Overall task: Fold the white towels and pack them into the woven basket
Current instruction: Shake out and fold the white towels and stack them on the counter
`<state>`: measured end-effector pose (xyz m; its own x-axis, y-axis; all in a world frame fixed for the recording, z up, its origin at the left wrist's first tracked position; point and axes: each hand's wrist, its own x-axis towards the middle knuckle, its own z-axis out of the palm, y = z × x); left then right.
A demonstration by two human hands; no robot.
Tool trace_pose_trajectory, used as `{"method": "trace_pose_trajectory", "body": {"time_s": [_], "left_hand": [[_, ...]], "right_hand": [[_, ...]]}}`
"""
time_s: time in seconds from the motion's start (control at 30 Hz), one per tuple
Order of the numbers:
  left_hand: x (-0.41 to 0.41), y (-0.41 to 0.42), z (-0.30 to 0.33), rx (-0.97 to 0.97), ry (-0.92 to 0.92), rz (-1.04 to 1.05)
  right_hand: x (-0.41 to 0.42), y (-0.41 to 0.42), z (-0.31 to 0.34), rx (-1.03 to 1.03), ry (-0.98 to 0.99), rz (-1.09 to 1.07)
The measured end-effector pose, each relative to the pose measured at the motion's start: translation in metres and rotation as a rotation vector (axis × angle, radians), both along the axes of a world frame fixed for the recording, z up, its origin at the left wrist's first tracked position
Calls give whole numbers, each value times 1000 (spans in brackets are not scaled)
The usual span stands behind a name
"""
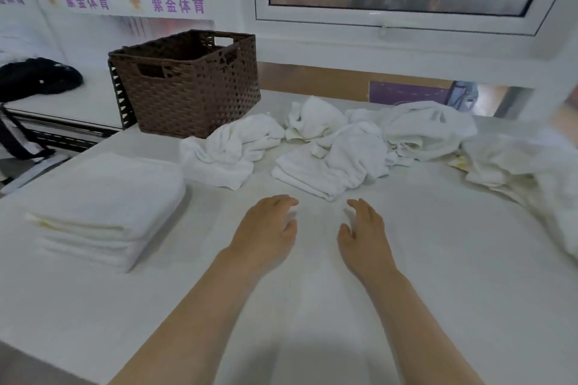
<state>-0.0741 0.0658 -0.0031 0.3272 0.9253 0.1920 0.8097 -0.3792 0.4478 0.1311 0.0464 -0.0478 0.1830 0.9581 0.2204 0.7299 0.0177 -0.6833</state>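
White table (406,259): one woven basket (187,84), one folded stack (103,212), two empty hands, fingers (359,209) relaxed.

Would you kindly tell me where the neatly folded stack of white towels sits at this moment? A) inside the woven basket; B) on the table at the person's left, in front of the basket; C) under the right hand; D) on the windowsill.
B: the folded stack lies on the table at the left, nearer the camera than the woven basket, untouched by either hand.

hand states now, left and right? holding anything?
Left hand: open, fingers relaxed, holding nothing, over the table.
Right hand: open, fingers straight, holding nothing, just short of the crumpled towels.
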Motion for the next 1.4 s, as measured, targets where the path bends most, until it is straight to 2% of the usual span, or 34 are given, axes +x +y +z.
{"method": "trace_pose_trajectory", "body": {"time_s": [0.1, 0.3, 0.43, 0.53, 0.6, 0.87, 0.97, 1.23, 1.33, 1.4], "left_hand": [[38, -3, -19, -19, -42, -22], [56, 9, -48, 33, 84, -15], [54, 11, -53, 48, 54, -35], [53, 12, -52, 35, 44, -30], [52, 13, -52, 38, 35, -29], [51, 13, -52, 36, -7, -35], [50, 12, -52, 25, -30, -43], [50, -6, -39, -30, -211, -100], [51, -15, -38, -26, -205, -216], [53, -21, -37, 51, -176, -288]], "right_hand": [[14, 18, 0, 52, 99, -93], [31, 61, 1, 117, 148, -157], [39, 86, 2, 131, -19, -146], [40, 102, 1, 57, -276, -181], [42, 105, 1, 66, -310, -227], [45, 87, -2, 338, -26, -306], [51, 69, -3, 389, -21, -301], [65, -10, 3, 203, 119, -136], [73, -42, 9, 97, 236, -51], [76, -62, 12, 56, 287, 43]]}}
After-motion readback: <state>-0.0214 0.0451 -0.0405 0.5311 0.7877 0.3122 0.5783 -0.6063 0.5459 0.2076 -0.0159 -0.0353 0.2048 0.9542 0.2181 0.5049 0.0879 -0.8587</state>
